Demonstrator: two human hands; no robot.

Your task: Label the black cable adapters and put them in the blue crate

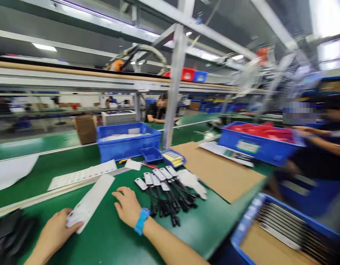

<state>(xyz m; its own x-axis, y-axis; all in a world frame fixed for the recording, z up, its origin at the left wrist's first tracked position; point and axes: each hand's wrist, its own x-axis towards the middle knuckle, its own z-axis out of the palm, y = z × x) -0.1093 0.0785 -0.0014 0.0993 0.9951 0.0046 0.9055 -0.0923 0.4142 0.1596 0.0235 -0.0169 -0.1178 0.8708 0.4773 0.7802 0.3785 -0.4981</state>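
A long white strip (94,198) with faint marks near its lower end is pinched between the thumb and fingers of my left hand (55,232). It slants up and away over the green table. My right hand (128,207), with a blue band at the wrist, is just right of the strip and apart from it. Its fingers are bent and spread, with nothing seen in them. Beyond that hand lies a bunch of white-topped pieces with black cables (161,187). A second white sheet with rows of round marks (81,176) lies behind the strip.
Behind are a blue bin (125,147), a small blue tray with yellow labels (174,157), a white glove (191,183) and cardboard (222,171). Black items (11,235) lie at left. A blue crate (241,239) stands at lower right; a co-worker (319,147) sits beyond it.
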